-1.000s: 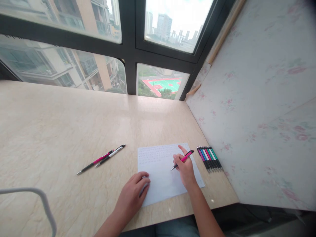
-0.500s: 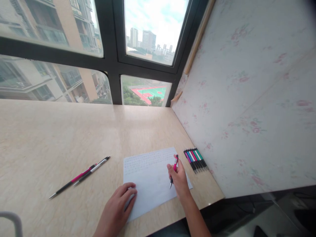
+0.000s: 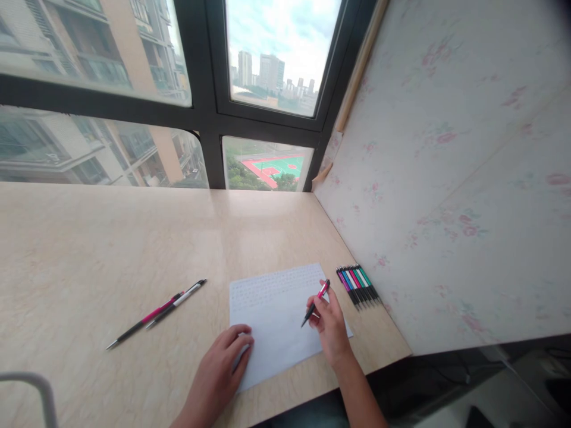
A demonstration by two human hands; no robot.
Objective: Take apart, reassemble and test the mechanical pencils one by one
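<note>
My right hand (image 3: 331, 327) grips a pink-and-black pen (image 3: 316, 304) above the right half of a white sheet of paper (image 3: 272, 339). The pen slants, its silver tip pointing down and left; whether the tip touches the sheet I cannot tell. Rows of small handwriting fill the sheet's upper part, and the lower part looks blank. On the paper's left edge rests my left hand (image 3: 223, 365), palm down, fingers loosely bent and holding nothing.
Several coloured pens (image 3: 357, 286) lie side by side near the floral wall (image 3: 446, 196). To the left, a pink pen (image 3: 149, 318) and a white-and-black pen (image 3: 176, 304) lie together on the marble-patterned desk (image 3: 147, 238). A grey curved bar (image 3: 44, 392) shows bottom left. Windows stand behind.
The pen has tipped over to a flatter slant in my right hand, its tip swinging left and up. My left hand stays on the paper. The whole view has shifted slightly.
</note>
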